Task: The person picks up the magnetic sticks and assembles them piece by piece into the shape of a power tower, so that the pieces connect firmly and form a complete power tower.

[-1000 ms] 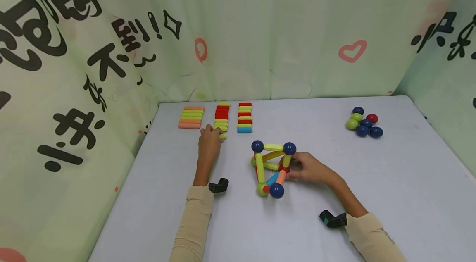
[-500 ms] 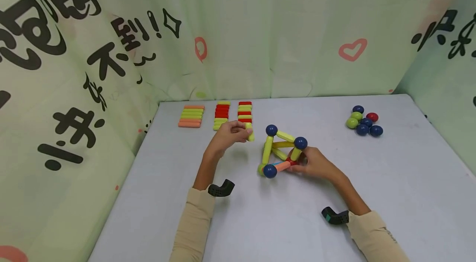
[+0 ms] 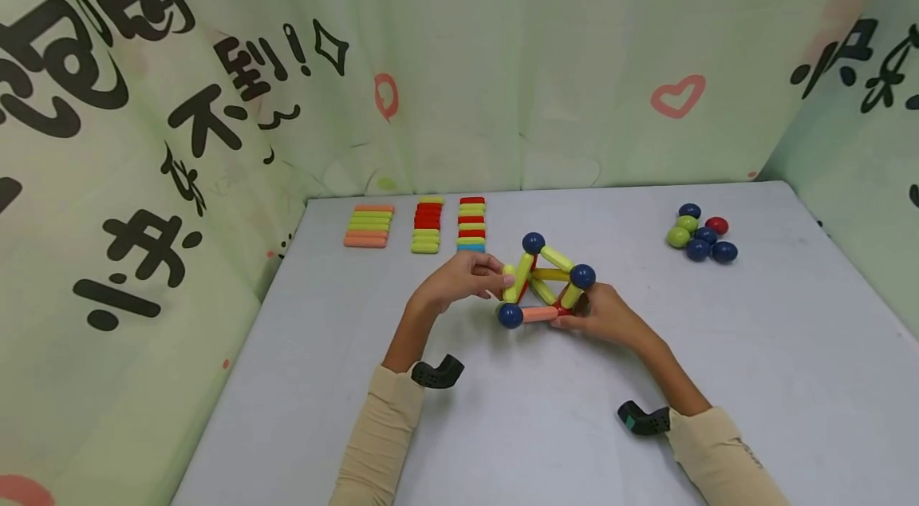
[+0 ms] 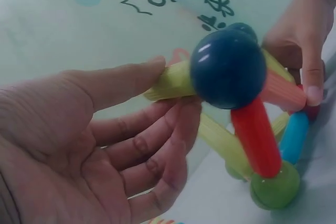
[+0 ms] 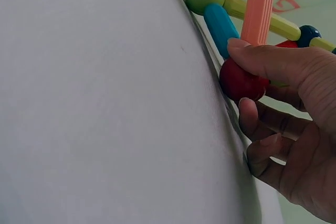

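A frame of magnetic-looking rods and balls (image 3: 556,258) is tilted over the middle of the table. My right hand (image 3: 606,316) holds it by a red ball (image 5: 239,81), thumb also against the salmon rod (image 5: 258,9). From the other side, my left hand (image 3: 463,280) pinches a yellow-green rod (image 4: 176,80) between thumb and fingers. In the left wrist view, that rod's far end is right at a dark blue ball (image 4: 227,69). A red rod (image 4: 257,137) joins this ball to a green ball (image 4: 274,185); a blue rod (image 5: 220,29) runs to the red ball.
Three stacks of rods lie at the back left: salmon and yellow-green rods (image 3: 369,225), red and yellow-green rods (image 3: 427,223), and mixed rods (image 3: 471,222). Several loose balls (image 3: 706,236) sit at the back right. A printed curtain (image 3: 459,75) hangs behind the white table (image 3: 287,410).
My left hand has taken a yellow-green rod from the middle stack and carried it right to the frame. My right hand has tilted the frame and moved it slightly away.
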Demonstrator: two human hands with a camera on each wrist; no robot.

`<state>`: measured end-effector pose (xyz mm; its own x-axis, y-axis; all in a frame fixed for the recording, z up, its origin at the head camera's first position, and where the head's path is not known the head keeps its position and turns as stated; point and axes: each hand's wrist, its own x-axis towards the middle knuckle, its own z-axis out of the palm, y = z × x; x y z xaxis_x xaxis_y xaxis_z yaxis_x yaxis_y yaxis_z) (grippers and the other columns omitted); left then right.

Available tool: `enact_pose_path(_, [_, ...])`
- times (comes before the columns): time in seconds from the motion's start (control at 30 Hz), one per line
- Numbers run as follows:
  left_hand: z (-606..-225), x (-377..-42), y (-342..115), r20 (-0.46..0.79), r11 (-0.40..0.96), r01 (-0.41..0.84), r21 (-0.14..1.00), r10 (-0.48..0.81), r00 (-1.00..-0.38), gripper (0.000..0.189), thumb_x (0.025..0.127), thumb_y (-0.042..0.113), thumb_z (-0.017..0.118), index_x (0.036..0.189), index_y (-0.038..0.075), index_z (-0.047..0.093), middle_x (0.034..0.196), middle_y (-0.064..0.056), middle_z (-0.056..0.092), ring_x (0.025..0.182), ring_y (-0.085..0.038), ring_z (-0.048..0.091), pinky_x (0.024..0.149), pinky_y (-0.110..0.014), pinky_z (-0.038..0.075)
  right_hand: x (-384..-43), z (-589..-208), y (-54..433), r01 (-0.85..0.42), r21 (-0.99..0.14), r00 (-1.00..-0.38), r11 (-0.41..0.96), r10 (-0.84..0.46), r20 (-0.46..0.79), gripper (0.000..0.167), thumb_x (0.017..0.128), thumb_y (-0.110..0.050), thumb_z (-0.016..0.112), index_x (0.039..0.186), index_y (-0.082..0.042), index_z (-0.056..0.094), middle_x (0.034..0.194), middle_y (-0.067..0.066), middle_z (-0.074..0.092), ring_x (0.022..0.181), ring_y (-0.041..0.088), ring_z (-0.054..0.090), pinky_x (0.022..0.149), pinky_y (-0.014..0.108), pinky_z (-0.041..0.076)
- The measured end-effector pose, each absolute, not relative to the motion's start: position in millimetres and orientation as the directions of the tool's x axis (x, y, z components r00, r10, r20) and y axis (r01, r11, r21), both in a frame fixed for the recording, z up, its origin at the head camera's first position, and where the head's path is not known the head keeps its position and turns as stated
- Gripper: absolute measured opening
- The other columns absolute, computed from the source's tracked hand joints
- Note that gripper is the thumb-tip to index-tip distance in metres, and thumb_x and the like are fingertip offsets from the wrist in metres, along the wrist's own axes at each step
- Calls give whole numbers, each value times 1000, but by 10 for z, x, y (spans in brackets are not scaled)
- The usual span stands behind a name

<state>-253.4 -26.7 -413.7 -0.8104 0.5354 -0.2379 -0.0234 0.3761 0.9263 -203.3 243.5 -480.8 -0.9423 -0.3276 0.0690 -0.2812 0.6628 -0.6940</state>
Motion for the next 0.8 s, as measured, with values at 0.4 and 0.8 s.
enact_pose_path(0.4, [-4293,-2573,3,-210,356,-90,930,315,-926,35,86,46,71,100,14,75,93,-2,70,92,-20,62,86,-40,53,-2049,-4813,2408,-332,-717,-923,613,-366,115,53,79,-26,83,117,0,57,93,5,65,79,16,54,70,25,48])
enact_pose_path(0.8, [-4241,-2736,44,-225,409,-91,908,293,-929,38,84,46,73,100,12,73,95,-3,68,91,-19,58,92,-46,52,-2021,-4819,2400,-324,-672,-929,665,-359,92,52,81,-25,81,116,3,56,86,4,62,77,16,51,67,25,44])
